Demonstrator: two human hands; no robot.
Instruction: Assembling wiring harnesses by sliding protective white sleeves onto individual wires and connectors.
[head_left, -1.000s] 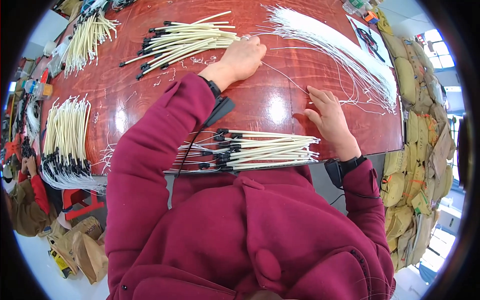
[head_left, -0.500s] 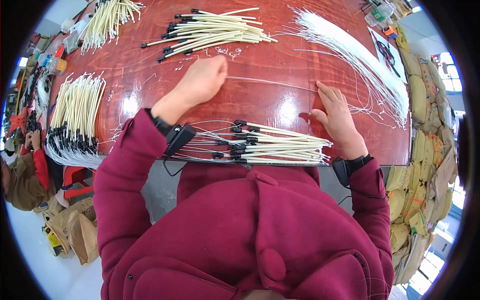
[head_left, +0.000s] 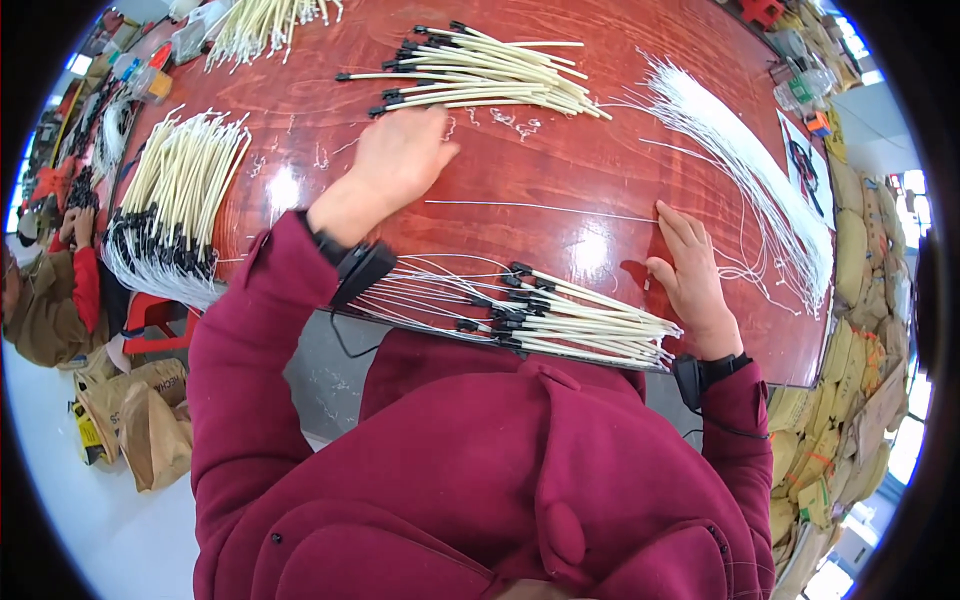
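A thin white cord (head_left: 540, 206) lies nearly straight across the red-brown table (head_left: 340, 215). My right hand (head_left: 695, 270) rests flat by its right end, fingers outstretched and fingertips against the cord. The cord's left end lies loose on the table, below my left hand (head_left: 395, 165). That hand reaches toward a pile of cream tubes with black ends (head_left: 500, 75), its thumb apart from the fingers; the fingertips are partly hidden. Close to my body lie more cream tubes with black ends (head_left: 590, 320), white cords trailing left from them. A thick bundle of white cords (head_left: 745, 165) spreads beyond my right hand.
Bundled cream tubes (head_left: 185, 170) with white cords lie at the left, and another pile (head_left: 270, 25) sits farther back. Plastic bottles (head_left: 805, 88) stand at the far right. Stacked sacks (head_left: 840, 400) line the right side. A co-worker's hands (head_left: 77, 225) show at far left.
My left hand has let go of the cord's left end, and its thumb has spread. My right hand stays on the cord. The whole view has shifted slightly.
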